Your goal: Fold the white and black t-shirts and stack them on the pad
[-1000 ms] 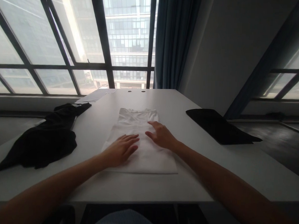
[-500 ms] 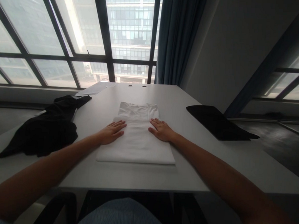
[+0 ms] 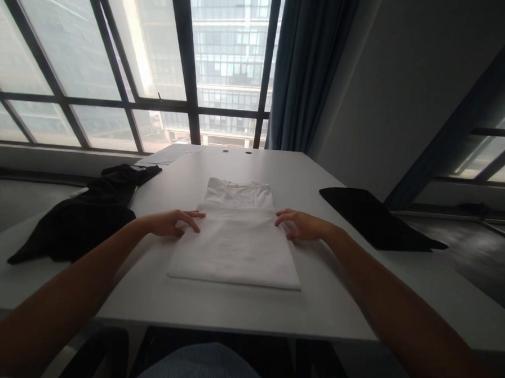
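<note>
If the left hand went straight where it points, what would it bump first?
The folded white cloth, right by the left hand; beyond that, maybe the right hand, though depth is unclear.

A rumpled black garment lies at left, a blue curtain beside windows.

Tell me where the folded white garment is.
The folded white garment lies mid-view in the head camera, close to the near edge of the white table, between the left fingers and right fingers.
</note>
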### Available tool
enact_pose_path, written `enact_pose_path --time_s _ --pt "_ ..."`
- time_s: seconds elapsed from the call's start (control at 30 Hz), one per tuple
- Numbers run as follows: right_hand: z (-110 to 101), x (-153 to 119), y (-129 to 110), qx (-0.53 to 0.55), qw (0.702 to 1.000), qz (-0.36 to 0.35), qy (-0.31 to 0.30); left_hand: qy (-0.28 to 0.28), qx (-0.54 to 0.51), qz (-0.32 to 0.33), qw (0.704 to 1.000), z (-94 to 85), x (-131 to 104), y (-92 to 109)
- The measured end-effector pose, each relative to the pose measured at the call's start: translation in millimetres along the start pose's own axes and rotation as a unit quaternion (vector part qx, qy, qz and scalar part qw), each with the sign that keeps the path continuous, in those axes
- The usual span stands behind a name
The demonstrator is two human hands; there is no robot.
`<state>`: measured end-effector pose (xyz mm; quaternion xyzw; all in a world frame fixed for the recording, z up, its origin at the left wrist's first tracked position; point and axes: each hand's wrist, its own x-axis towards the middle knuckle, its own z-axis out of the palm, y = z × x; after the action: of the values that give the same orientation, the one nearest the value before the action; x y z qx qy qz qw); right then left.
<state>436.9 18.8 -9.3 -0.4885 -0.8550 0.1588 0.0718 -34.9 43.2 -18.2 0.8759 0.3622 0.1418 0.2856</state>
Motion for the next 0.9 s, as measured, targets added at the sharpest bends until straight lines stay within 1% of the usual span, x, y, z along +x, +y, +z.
enact_pose_path --time_s 0.1,0.23,0.33,0.43,0.5,0.53,0.6,0.63,0.67,0.7,0.73,0.77,0.83,0.9 --pt "3.7 2.2 -9.2 0.046 0.998 -0.045 0.003 0.017 -0.003 0.026 1.0 8.5 8.4 5.0" --pt "14.9 8.3 -18.9 0.075 0.991 -0.093 0.063 0.018 0.005 0.03 0.999 11.9 15.0 14.3" --pt "12.7 7.2 -25.0 0.092 0.987 -0.101 0.079 0.028 -0.025 0.027 0.999 8.2 11.6 20.1" --pt "4.4 4.7 -28.2 0.151 0.982 -0.084 0.074 0.079 -0.104 0.034 0.991 7.9 8.1 21.4" --pt "2.0 7.3 -28.9 0.223 0.97 -0.052 0.086 0.137 -0.18 0.012 0.974 10.9 10.8 20.3" --pt "2.7 10.5 -29.2 0.261 0.96 -0.024 0.099 0.171 -0.216 -0.012 0.961 13.0 14.0 19.6" --pt "7.9 19.4 -29.9 0.318 0.935 0.072 0.138 0.234 -0.272 -0.082 0.93 17.5 22.4 18.0" --pt "11.5 24.4 -30.4 0.334 0.921 0.131 0.151 0.254 -0.291 -0.121 0.915 19.4 26.6 17.3" --pt "15.2 28.8 -31.1 0.343 0.907 0.187 0.155 0.26 -0.308 -0.158 0.901 21.0 29.9 16.5" --pt "18.5 32.4 -31.7 0.348 0.895 0.234 0.153 0.251 -0.322 -0.191 0.892 22.0 32.0 15.7" --pt "21.0 34.8 -32.0 0.352 0.885 0.267 0.145 0.23 -0.332 -0.219 0.888 22.2 32.8 14.7" --pt "22.4 35.8 -32.1 0.357 0.879 0.285 0.135 0.205 -0.338 -0.239 0.887 21.9 32.3 13.7" --pt "22.2 34.1 -30.8 0.372 0.874 0.291 0.116 0.167 -0.345 -0.259 0.887 19.7 28.8 11.6" --pt "19.4 29.6 -28.2 0.391 0.871 0.284 0.093 0.146 -0.354 -0.251 0.889 17.5 25.0 9.8"
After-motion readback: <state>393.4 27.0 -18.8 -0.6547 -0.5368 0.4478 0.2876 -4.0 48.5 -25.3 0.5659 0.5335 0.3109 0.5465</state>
